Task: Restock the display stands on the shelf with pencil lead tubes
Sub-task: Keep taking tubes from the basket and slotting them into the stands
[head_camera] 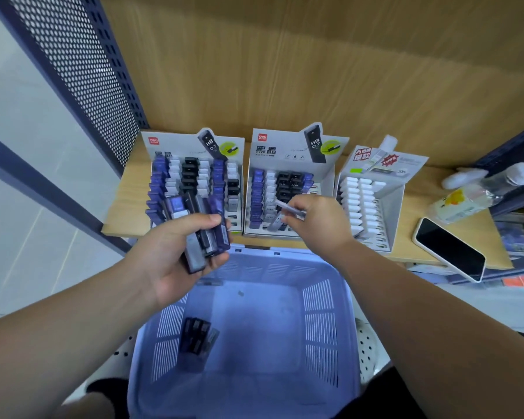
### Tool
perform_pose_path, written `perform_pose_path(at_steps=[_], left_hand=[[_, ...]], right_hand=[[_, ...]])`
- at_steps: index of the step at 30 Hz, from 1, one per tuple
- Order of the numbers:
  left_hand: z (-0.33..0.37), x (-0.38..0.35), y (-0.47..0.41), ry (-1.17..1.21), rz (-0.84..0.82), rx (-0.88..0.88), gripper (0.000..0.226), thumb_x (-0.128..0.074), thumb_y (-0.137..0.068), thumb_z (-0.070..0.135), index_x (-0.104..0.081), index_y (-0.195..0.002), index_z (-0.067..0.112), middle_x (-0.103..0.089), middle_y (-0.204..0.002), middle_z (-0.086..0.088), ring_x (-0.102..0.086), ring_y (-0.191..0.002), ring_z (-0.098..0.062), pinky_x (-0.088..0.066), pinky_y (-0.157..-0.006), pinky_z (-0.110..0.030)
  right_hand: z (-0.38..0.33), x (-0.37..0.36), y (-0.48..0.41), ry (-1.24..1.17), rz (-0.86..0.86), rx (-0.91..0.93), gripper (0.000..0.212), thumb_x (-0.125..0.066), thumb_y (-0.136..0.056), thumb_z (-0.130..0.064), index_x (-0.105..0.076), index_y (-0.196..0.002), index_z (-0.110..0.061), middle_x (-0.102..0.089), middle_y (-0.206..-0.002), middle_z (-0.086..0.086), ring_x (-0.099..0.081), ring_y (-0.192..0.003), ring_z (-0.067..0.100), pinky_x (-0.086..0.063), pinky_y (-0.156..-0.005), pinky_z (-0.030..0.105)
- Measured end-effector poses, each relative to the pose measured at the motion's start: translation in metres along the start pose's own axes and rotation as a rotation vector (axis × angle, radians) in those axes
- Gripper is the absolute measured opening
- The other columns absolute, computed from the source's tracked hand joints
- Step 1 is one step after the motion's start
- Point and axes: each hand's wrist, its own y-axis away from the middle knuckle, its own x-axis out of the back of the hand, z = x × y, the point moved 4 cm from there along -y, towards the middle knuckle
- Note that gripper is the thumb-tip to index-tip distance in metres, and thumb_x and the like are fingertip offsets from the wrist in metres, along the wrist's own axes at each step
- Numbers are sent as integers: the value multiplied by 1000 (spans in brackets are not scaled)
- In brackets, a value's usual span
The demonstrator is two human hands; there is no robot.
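Three cardboard display stands sit on the wooden shelf: a left stand (194,146) and a middle stand (285,152) with purple, white and black lead tubes, and a right stand (397,192) with white ones. My left hand (176,255) grips a bundle of several lead tubes (200,225) in front of the left stand. My right hand (315,222) pinches a single grey tube (288,208) over the front rows of the middle stand. More dark tubes (197,334) lie in the lilac basket (324,313) below.
A phone (448,249) lies on the shelf's right end, past the right stand, with a clear plastic bottle (472,192) behind it. A perforated dark metal panel (79,62) closes the shelf's left side. The wooden back wall (315,71) rises behind the stands.
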Motion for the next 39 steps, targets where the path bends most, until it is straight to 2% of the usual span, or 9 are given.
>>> perform_pose_path(at_steps=[7,12,18,21,25,29,31,34,39], left_hand=[[0,6,5,7,-15,6,41,-73,-64,18,-69,-105,12,-73,-93,-7,-70,-84,-19,-57,-54,-28],[2,13,6,17,-13,9,53,-74,-64,18,-69,-116,7,-74,-91,-6,-71,-79,-18,-57,-54,-27],[5,12,7,27,-3,-3,31,-73,-71,15,-70,-102,12,-75,-94,-6,-71,-79,-18,-57,-54,-27],[9,9,6,36,-8,-5,21,-69,-81,13,-69,-103,13,-75,-93,-6,-72,-77,-17,-57,-54,-26],[12,5,6,35,-9,-8,42,-73,-68,17,-69,-110,12,-75,-97,-7,-72,-81,-18,-57,-54,-27],[12,-3,6,35,-20,-18,50,-75,-64,18,-69,-113,12,-75,-99,-7,-70,-88,-21,-57,-55,-28],[12,-6,5,26,-28,-25,47,-75,-65,17,-69,-112,12,-75,-98,-7,-69,-89,-22,-57,-55,-28],[12,-4,6,17,-32,-30,36,-73,-70,16,-70,-105,13,-75,-97,-7,-70,-87,-21,-57,-56,-27],[8,15,7,15,-4,-25,35,-74,-66,17,-71,-101,15,-75,-96,-6,-71,-84,-20,-57,-56,-27]], right_hand=[[-9,-12,-3,49,12,47,27,-74,-89,-21,-56,-69,-24,-56,-66,-2,-51,-65,23,-38,-57,33],[-7,-26,-6,121,-1,116,13,-76,-87,-17,-72,-76,-12,-61,-81,6,-57,-69,27,-51,-62,39],[-7,-29,-10,120,-43,12,10,-75,-89,-23,-75,-86,-14,-60,-92,5,-58,-75,26,-47,-66,34],[-12,-12,-12,-117,-15,-124,11,-77,-85,-20,-68,-91,-16,-61,-78,0,-57,-67,20,-47,-61,30],[-31,13,-15,-650,-116,-351,18,-61,-91,-5,-51,-101,-17,-55,-76,1,-45,-56,14,-36,-45,21],[-47,36,-10,-883,-243,-289,20,-58,-95,5,-66,-101,-13,-66,-85,10,-54,-54,8,-48,-50,22],[-43,44,-9,-843,-222,-245,19,-63,-96,-1,-72,-105,-15,-65,-77,4,-55,-54,8,-52,-52,22],[-34,42,-12,-490,-161,-182,14,-61,-100,-18,-71,-109,-22,-60,-60,-19,-50,-48,-1,-39,-49,13],[-45,14,-11,-321,-294,-136,11,-51,-102,-16,-57,-109,-22,-69,-83,-1,-63,-61,15,-49,-57,30]])
